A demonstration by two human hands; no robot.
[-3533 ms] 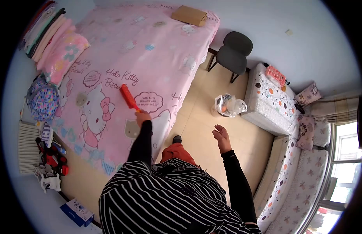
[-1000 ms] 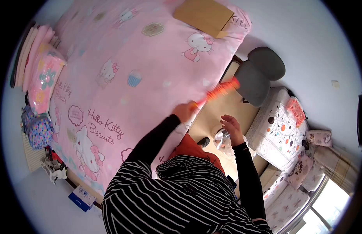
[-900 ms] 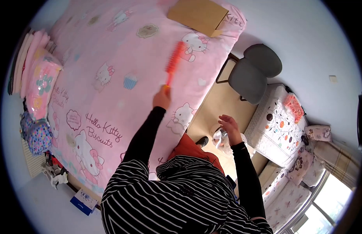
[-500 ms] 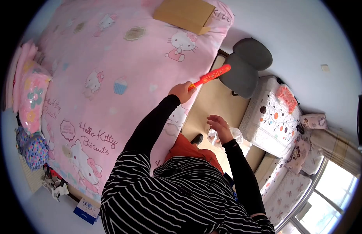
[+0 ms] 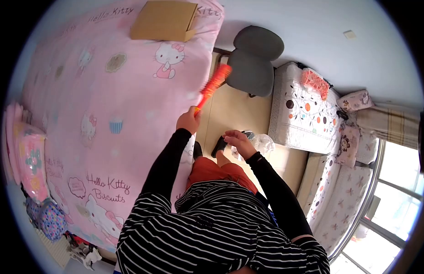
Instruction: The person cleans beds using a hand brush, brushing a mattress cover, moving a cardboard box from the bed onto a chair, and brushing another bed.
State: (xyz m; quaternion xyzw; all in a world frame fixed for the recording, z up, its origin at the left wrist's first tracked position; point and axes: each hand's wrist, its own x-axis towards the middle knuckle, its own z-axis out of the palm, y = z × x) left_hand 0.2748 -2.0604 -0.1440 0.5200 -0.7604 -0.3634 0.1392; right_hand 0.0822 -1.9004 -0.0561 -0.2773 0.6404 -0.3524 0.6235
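My left hand (image 5: 188, 121) is closed around the narrow end of a long red stick-shaped thing (image 5: 214, 84) with orange-yellow markings. It points up and to the right, past the bed's edge, and is smeared by motion, so its exact kind does not show. Below the hand lies the pink Hello Kitty bed cover (image 5: 143, 105). My right hand (image 5: 239, 142) hangs over the floor with its fingers loosely stretched and nothing in them. Beneath it on the floor is a crumpled white plastic bag (image 5: 262, 145), partly hidden by the hand.
A cardboard box (image 5: 164, 20) lies at the bed's far corner. A grey chair (image 5: 250, 68) stands beyond the tiled floor (image 5: 241, 107). To the right is a sofa (image 5: 298, 118) with patterned covers, near a window (image 5: 390, 205). Bagged pink bedding (image 5: 31, 160) sits at the left.
My view has shifted, so the bed and chair appear further left. My left hand has swung lower with the red thing, which now points more steeply up. My right hand has moved slightly left.
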